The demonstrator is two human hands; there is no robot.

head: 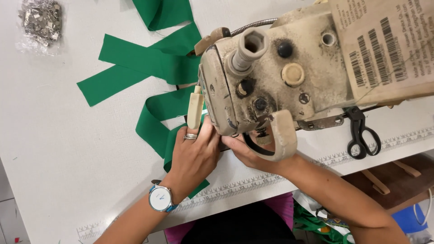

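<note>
A worn cream sewing machine head [275, 68] fills the upper middle of the view. Long green fabric strips [153, 58] loop across the white table [58, 149] to its left and run under the machine. My left hand [195, 151], with a ring and a blue-strapped wristwatch [160, 199], presses flat on the green strip just left of the needle area. My right hand [246, 151] reaches under the machine head from the right, its fingers hidden beneath it, touching the fabric there. The needle and presser foot are hidden.
Black scissors [361, 133] lie on the table right of the machine. A clear bag of small metal parts [41, 20] sits at the far left corner. A printed ruler strip [253, 185] runs along the table's front edge. More green cloth [316, 223] lies below the table.
</note>
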